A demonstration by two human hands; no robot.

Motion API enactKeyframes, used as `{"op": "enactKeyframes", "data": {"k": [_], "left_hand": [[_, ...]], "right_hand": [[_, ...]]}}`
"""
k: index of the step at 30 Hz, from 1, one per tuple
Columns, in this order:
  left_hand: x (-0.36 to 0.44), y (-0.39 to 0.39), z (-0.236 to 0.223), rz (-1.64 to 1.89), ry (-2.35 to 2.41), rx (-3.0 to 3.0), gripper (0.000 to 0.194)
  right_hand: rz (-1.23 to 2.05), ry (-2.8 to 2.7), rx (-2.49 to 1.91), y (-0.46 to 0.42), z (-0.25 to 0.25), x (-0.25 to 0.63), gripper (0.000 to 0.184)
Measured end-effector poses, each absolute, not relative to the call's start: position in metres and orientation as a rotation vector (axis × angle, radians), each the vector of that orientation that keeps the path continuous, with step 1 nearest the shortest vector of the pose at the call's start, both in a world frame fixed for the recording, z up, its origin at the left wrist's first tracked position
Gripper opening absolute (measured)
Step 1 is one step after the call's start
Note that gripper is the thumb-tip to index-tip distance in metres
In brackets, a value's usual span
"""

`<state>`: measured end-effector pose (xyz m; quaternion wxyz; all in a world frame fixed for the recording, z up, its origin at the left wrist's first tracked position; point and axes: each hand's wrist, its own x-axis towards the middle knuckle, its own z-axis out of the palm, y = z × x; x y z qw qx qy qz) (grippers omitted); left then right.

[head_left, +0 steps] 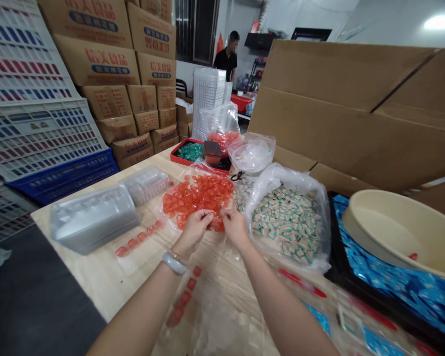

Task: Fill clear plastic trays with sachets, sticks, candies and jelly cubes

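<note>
Far left: blue-and-white plastic crates (40, 123) stacked beside printed cardboard cartons (107, 64). On the pale wooden table (96, 282), 2 stacks of clear plastic trays (92, 217), with a tidy row of 5 red wrapped sweets (135, 241) just in front, evenly spaced and not touching. Lower down, a second short line of red pieces (185, 296), below the left wrist.

Centre: left hand (195, 230), wearing a pale wristband (174, 263), at the near edge of a heap of orange-red wrapped sweets (196, 195) lying on clear plastic. Fingers curled and pressed together, tips down among the pieces; exact piece pinched hidden, so cannot tell. Right hand (235, 226) just beside it, fingers likewise bunched at the heap's edge, contents of the pinch equally hidden. Palms raised clear of the heap: sound fingertip-only handling, suited to small loose pieces.

Behind: red tray of green wrapped sweets (189, 152); a co-worker (226, 59) in a black shirt, well apart.

Right: open bag of striped wrapped sweets (287, 225), touching distance from the right hand, then a beige plastic basin (402, 232) over blue wrapped sweets (393, 291).
</note>
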<state>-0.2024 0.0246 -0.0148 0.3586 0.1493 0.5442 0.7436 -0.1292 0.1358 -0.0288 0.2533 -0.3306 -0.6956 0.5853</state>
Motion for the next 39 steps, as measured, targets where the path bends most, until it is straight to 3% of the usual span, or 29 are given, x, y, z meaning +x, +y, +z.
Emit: {"op": "enactKeyframes", "data": {"k": [3,10,16,19,25,28,30,34,37,39], "left_hand": [[-0.205,0.016,-0.01,1.873,1.305,0.361,0.01],[-0.205,0.016,-0.017,1.778,1.115,0.068,0.011],[-0.199,0.023,-0.032,1.775,1.432,0.379,0.029],[-0.202,0.023,-0.037,1.854,1.636,0.564,0.027],[-0.204,0.024,-0.043,1.862,1.836,0.782,0.01],[-0.2,0.022,-0.04,1.887,1.901,0.725,0.006],[-0.198,0.016,-0.034,1.902,1.837,0.622,0.002],[-0.197,-0.002,-0.017,1.858,1.337,0.338,0.016],[-0.198,-0.01,-0.008,1.821,1.1,0.165,0.021],[-0.199,-0.01,-0.006,1.816,1.08,0.109,0.02]], "right_hand": [[1.866,-1.651,-0.961,0.146,-0.033,-0.134,0.013],[2.134,-1.486,-0.842,0.129,-0.031,-0.132,0.023],[2.189,-1.491,-0.757,0.118,-0.032,-0.13,0.025],[1.97,-1.748,-0.731,0.117,-0.035,-0.128,0.021],[0.833,-2.491,-0.682,0.103,-0.031,-0.126,0.014],[0.654,-2.514,-0.794,0.101,-0.033,-0.131,0.015],[0.747,-2.389,-0.876,0.107,-0.037,-0.134,0.014],[1.044,-2.214,-0.814,0.122,-0.041,-0.134,0.018],[1.423,-2.075,-0.669,0.119,-0.037,-0.132,0.023],[1.682,-1.894,-0.622,0.112,-0.031,-0.131,0.017]]}}
